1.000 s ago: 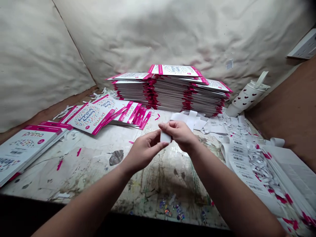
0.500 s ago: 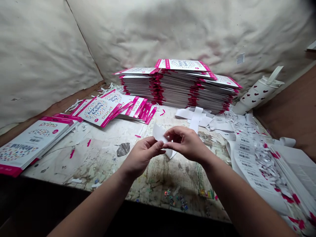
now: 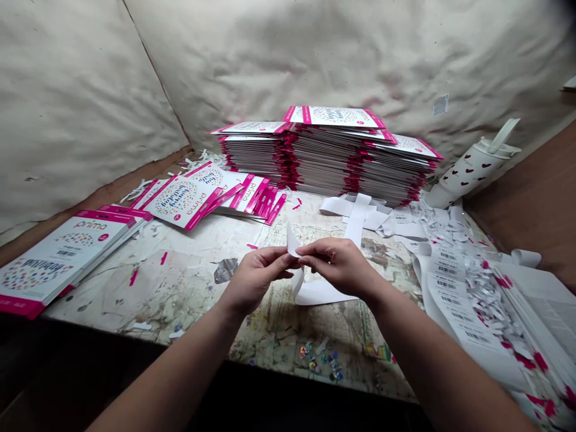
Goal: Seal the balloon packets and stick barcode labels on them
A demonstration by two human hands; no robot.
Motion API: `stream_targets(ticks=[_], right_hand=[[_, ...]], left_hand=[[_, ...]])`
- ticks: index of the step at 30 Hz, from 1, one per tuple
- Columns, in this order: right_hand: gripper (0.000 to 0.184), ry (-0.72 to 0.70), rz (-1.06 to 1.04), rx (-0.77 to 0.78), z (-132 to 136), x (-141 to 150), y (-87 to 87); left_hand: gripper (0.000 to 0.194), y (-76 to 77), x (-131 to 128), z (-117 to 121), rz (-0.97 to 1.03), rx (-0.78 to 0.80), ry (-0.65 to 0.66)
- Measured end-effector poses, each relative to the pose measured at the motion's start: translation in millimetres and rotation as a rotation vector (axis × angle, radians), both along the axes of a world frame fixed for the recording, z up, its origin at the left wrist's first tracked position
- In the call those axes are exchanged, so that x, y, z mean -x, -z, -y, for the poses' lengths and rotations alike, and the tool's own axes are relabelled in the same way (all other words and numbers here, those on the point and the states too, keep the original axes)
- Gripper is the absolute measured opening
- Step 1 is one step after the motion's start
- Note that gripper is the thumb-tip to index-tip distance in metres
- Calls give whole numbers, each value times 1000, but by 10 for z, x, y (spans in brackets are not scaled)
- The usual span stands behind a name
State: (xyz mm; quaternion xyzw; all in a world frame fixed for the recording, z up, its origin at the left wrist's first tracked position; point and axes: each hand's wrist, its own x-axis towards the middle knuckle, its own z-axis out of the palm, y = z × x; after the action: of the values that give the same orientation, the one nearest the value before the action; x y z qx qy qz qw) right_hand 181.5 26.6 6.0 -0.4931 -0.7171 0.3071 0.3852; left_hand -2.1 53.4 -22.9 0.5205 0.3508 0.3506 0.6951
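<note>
A white paper strip (image 3: 324, 293) curls up from the table into my two hands at the middle of the view. My left hand (image 3: 254, 275) pinches it near its curled upper end, thumb against fingers. Close beside it, my right hand (image 3: 338, 264) pinches the same strip, the fingertips of both hands nearly touching. The strip's free tip stands up above the fingers, and a loop of it rests on the table below. Whether anything is printed on the side turned away, I cannot tell.
Tall stacks of pink-and-white packets (image 3: 321, 159) stand at the back. More packets (image 3: 180, 198) lie fanned at left, with a pile (image 3: 67, 258) at the front left corner. At right are barcode label strips (image 3: 450, 288), paper scraps (image 3: 488, 300) and a white tumbler (image 3: 472, 168) with hearts.
The strip's upper end has turned and now shows narrower above my fingers. More of its lower loop shows on the table. My right hand has lowered slightly.
</note>
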Motion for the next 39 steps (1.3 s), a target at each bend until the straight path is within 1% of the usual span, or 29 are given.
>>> stream_targets(ticks=[3, 5, 8, 10, 12, 14, 16, 17, 19, 20, 21, 23, 24, 25, 26, 27, 28, 29, 30, 31, 32, 33, 34, 35, 37, 38, 39], right_hand=[[13, 12, -39, 50, -5, 12, 43], [13, 7, -22, 37, -6, 12, 73], [13, 32, 89, -97, -24, -3, 108], [14, 107, 180, -207, -72, -19, 117], [14, 201, 237, -281, -156, -18, 104], [15, 255, 242, -307, -258, 19, 66], [15, 209, 210, -267, -353, 87, 15], [15, 162, 192, -232, -393, 120, -9], [14, 94, 163, -149, -465, 148, -46], [14, 97, 155, -109, -501, 131, -59], [14, 132, 149, -75, -541, 91, -71], [16, 286, 137, -61, -624, -32, -100], [18, 384, 133, -97, -660, -96, -118], [25, 472, 130, -157, -683, -145, -139], [38, 523, 125, -222, -688, -171, -158], [54, 515, 114, -266, -671, -170, -173], [69, 438, 94, -266, -629, -143, -180], [78, 304, 69, -201, -562, -100, -177], [78, 136, 46, -73, -473, -53, -162], [68, -28, 26, 91, -368, -19, -136], [53, -150, 10, 267, -253, -9, -99], [39, -219, -2, 429, -137, -33, -52], [31, -225, -26, 542, -26, -92, 2], [28, -180, -57, 609, 74, -182, 63], [24, -105, -73, 680, 230, -414, 200], [23, -76, -50, 721, 284, -529, 271], [22, -60, -12, 759, 324, -630, 340]], left_hand=[[25, 1, -56, -29, 43, -11, -10], [24, 10, -97, -58, 49, -15, -32], [22, 55, -124, -109, 25, -4, -85], [25, 100, -121, -139, -5, 11, -144], [31, 137, -117, -166, -42, 18, -203], [45, 151, -123, -200, -60, 29, -207], [55, 147, -134, -256, -38, 42, -175], [55, 142, -136, -292, -24, 50, -164], [43, 142, -115, -373, -11, 56, -186], [39, 147, -90, -411, -17, 61, -217], [37, 157, -57, -441, -27, 70, -252], [37, 178, 19, -462, -40, 99, -299], [38, 184, 53, -449, -45, 121, -313], [40, 181, 79, -421, -48, 144, -319], [41, 167, 95, -380, -51, 166, -319], [42, 142, 102, -330, -48, 187, -317], [42, 107, 102, -275, -34, 206, -314], [42, 66, 99, -221, -5, 220, -315], [40, 25, 100, -169, 36, 226, -321], [39, -11, 110, -122, 77, 225, -335], [38, -33, 133, -82, 108, 217, -361], [37, -40, 173, -50, 115, 204, -399], [36, -28, 232, -27, 81, 189, -434], [37, 1, 311, -15, 17, 183, -458], [41, 86, 529, -41, -124, 193, -459], [44, 130, 668, -87, -198, 160, -464], [48, 166, 825, -161, -286, 77, -496]])
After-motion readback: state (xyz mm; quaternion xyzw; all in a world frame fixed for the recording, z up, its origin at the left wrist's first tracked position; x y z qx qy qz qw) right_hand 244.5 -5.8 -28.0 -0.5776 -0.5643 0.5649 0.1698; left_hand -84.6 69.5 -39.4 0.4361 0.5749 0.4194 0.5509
